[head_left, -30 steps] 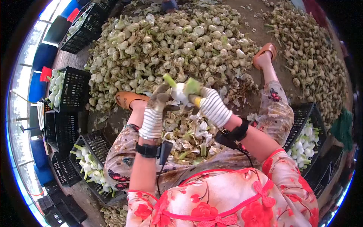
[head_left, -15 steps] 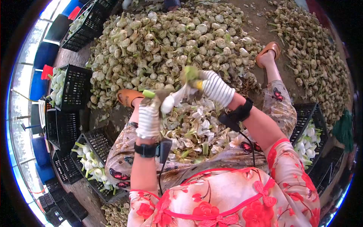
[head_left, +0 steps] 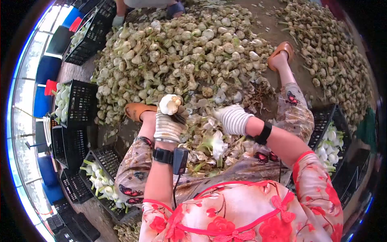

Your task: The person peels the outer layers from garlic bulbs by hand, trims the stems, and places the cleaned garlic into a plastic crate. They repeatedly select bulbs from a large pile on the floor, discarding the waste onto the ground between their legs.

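My left hand (head_left: pixel 167 124), in a striped white glove with dirty fingers, is closed around a garlic bulb (head_left: pixel 170 104). The bulb is mostly white and its root end faces up. To the right, my right hand (head_left: pixel 234 119) in the same kind of glove is apart from the bulb; its fingers are smeared by motion. Just under it, a pale piece of garlic skin (head_left: pixel 219 146), blurred, hangs over the heap of peeled skins (head_left: pixel 197 155) between my legs.
A large pile of unpeeled garlic (head_left: pixel 177 52) lies ahead, a second pile (head_left: pixel 330 56) at the right. Black crates with cleaned garlic stand at my left (head_left: pixel 111 161), farther left (head_left: pixel 82 103) and at my right (head_left: pixel 322 117). Another person's gloved hand (head_left: pixel 118 20) is at the top.
My right hand has come away from the garlic bulb and moved lower right, and pale skin has come off. The bulb is now turned upward in my left hand. Another person appears at the top.
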{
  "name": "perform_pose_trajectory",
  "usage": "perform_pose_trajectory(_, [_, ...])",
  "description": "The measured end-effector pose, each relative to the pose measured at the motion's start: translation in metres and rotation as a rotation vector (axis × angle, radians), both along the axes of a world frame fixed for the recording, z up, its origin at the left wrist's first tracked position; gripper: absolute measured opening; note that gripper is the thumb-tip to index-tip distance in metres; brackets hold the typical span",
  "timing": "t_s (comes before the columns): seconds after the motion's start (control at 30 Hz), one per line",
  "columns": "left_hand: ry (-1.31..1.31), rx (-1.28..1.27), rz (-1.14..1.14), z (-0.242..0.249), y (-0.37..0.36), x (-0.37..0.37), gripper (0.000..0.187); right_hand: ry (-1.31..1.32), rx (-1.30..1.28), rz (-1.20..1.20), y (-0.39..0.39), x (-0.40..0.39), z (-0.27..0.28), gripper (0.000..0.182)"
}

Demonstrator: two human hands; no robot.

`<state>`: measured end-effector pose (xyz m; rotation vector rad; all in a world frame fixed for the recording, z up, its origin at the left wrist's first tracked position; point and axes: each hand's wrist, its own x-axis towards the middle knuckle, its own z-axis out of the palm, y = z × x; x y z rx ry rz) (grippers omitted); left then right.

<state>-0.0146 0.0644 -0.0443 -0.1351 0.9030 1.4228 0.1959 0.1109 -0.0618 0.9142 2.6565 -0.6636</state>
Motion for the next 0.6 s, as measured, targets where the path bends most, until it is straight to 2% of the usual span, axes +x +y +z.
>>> perform_pose_trajectory(0.07, [-0.057,0.120,-0.069,-0.001,-0.006,0.011,0.030,0.746,-0.311,-0.462,0.001,-0.008,0.010,0.032])
perform_pose_trajectory(0.1, [-0.420,0.486,-0.256,-0.040,-0.004,-0.001,0.033,0.837,-0.414,-0.620,0.002,-0.006,0.027,0.030])
perform_pose_trajectory(0.13, [-0.361,0.389,-0.206,-0.039,-0.006,0.004,0.034,1.126,-0.480,-0.595,0.003,-0.009,0.034,0.030])
perform_pose_trajectory(0.2, [-0.234,0.216,-0.116,-0.030,-0.005,0.023,0.036,1.128,-0.556,-0.481,-0.002,-0.008,0.053,0.030])
perform_pose_trajectory(0.27, [-0.316,0.389,-0.333,0.013,0.002,0.051,0.038,1.069,-0.418,-0.454,-0.004,-0.004,0.054,0.023])
perform_pose_trajectory(0.33, [-0.234,0.147,-0.252,-0.007,0.000,0.043,0.043,0.971,-0.265,-0.375,-0.003,0.005,0.059,0.018])
perform_pose_trajectory(0.37, [-0.225,0.173,-0.261,-0.012,-0.003,0.040,0.042,0.949,-0.166,-0.357,-0.001,0.008,0.059,0.013])
perform_pose_trajectory(0.47, [-0.196,0.251,-0.306,-0.015,-0.002,0.037,0.038,0.842,-0.128,-0.279,-0.003,0.009,0.064,0.014])
perform_pose_trajectory(0.5, [-0.147,0.322,-0.346,-0.015,0.005,0.041,0.034,1.235,-0.363,-0.252,-0.011,0.003,0.061,0.013])
perform_pose_trajectory(0.53, [0.372,0.132,-0.412,-0.011,0.001,0.051,0.032,1.195,-0.675,-0.166,-0.021,0.005,0.086,0.016])
perform_pose_trajectory(0.57, [0.283,0.274,-0.418,-0.020,0.004,0.041,0.028,1.212,-0.793,-0.237,-0.023,0.008,0.095,0.014])
perform_pose_trajectory(0.6, [0.170,0.254,-0.353,-0.029,0.006,0.032,0.026,1.233,-0.907,-0.309,-0.024,0.012,0.101,0.013])
